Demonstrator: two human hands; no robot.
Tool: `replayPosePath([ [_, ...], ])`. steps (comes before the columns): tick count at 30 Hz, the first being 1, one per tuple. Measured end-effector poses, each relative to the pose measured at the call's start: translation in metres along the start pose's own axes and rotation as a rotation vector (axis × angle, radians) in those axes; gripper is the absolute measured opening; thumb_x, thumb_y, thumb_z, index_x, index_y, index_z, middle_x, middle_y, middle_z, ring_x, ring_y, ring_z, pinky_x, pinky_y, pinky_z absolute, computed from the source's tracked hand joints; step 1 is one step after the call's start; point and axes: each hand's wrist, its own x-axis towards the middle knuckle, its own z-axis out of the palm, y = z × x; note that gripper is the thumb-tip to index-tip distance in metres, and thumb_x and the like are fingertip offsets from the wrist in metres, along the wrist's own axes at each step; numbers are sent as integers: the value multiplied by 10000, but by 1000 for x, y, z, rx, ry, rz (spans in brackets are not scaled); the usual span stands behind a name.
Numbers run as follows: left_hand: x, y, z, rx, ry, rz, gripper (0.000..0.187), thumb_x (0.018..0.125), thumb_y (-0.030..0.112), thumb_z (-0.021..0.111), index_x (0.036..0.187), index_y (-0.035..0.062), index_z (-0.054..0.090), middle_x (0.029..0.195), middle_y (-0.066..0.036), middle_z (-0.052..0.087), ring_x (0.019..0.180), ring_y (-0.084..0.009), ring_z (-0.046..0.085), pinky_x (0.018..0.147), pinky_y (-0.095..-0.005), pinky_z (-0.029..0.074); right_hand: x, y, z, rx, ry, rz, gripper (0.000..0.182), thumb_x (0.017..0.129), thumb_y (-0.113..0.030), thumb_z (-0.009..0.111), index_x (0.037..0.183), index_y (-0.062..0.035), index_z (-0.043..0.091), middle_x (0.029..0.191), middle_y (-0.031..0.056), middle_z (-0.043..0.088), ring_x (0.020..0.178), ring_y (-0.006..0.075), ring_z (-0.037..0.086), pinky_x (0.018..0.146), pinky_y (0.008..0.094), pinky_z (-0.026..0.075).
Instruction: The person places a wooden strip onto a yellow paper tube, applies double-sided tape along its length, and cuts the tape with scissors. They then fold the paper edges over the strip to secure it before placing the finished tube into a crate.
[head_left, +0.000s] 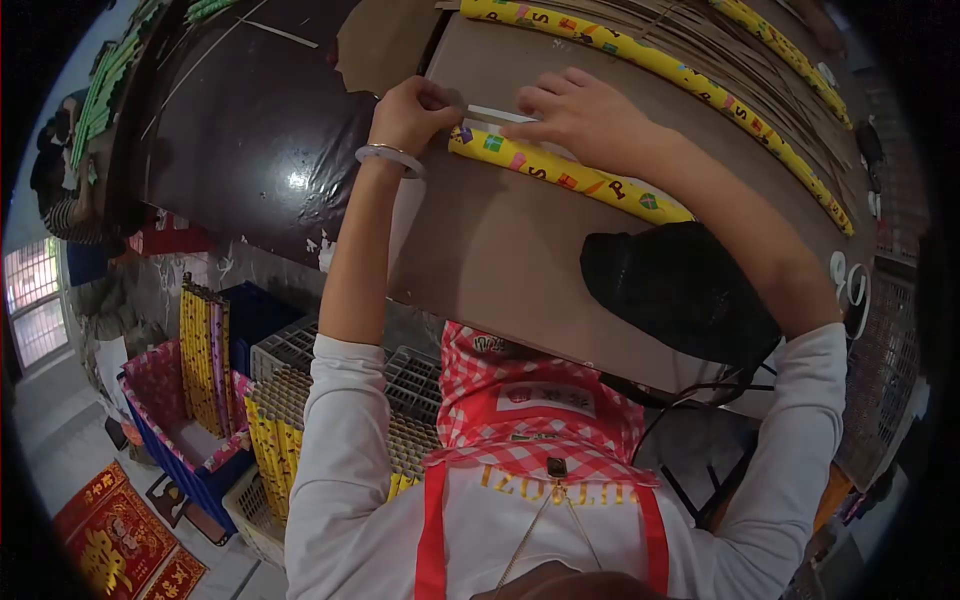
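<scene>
A yellow printed tube lies across the brown table in front of me, with a white strip along its far side near the left end. My left hand is at the tube's left end, thumb and fingers pressed together; what they pinch is too small to make out. My right hand rests over the tube's far edge and the strip, its fingers partly curled; whether it grips anything is hidden. A black cloth-like object sits just below the tube's right part.
Long yellow tubes and thin brown strips lie at the table's far side. A dark glossy surface adjoins on the left. Below stand a blue bin and crates of yellow tubes. Another person is at far left.
</scene>
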Motion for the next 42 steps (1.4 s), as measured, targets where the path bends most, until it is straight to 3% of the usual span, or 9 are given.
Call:
replayPosePath([
  [9,2,-3,0,14,3,26,301,611,176,729,839,5,631,728,-60,629,656,-131,599,616,-257,488,-27,4,-5,-209,-79,1,333,789,-118,535,1092,-245,584,1035,15,476,1024,167,446,899,291,332],
  [25,9,-8,-12,144,-78,-21,309,699,179,699,921,-14,604,800,-80,645,724,-134,602,665,-258,467,-209,6,-76,-276,-461,134,352,788,-113,554,1076,-312,594,1026,-7,486,1018,174,454,945,303,335],
  [27,3,-1,-12,12,-114,7,291,710,172,690,914,-15,599,793,-73,634,720,-132,588,666,-254,458,-231,5,-75,-257,-394,135,353,771,-70,533,1049,-281,586,1027,-8,479,976,169,455,915,303,335],
  [33,16,1,-17,82,-128,-22,260,740,143,665,915,-32,585,787,-81,621,706,-133,576,656,-246,450,-249,2,-51,-42,-209,382,335,766,-84,550,985,-317,654,894,3,512,913,183,489,841,313,381],
  [35,19,16,-27,239,-363,-42,242,744,138,661,900,-33,590,785,-78,619,695,-139,574,653,-256,457,-252,3,-48,-2,-207,418,333,765,-84,552,964,-325,666,871,4,514,901,188,493,827,316,386],
  [37,36,9,-37,189,-448,-94,203,763,140,643,896,-7,604,778,-80,636,709,-152,605,637,-269,466,-251,1,-49,-52,-219,381,290,746,-128,602,965,-298,683,872,-17,536,896,168,480,817,298,365],
  [39,23,56,-30,560,-80,307,168,784,149,623,901,28,612,779,-89,647,751,-171,633,639,-283,473,-252,0,-46,-27,-199,389,255,746,-134,613,934,-286,696,844,-27,531,876,162,474,819,294,361],
  [40,18,76,-13,496,-8,373,164,797,172,610,910,53,611,776,-100,647,768,-181,645,641,-287,478,-253,-1,-45,24,-158,423,231,768,-129,591,929,-265,688,838,-10,516,863,170,480,825,304,363],
  [42,-6,137,36,465,-149,641,172,789,187,616,886,44,613,758,-108,642,729,-205,643,645,-296,480,-255,-1,-49,71,-119,461,211,790,-123,570,924,-243,680,831,7,500,849,177,485,830,313,365],
])
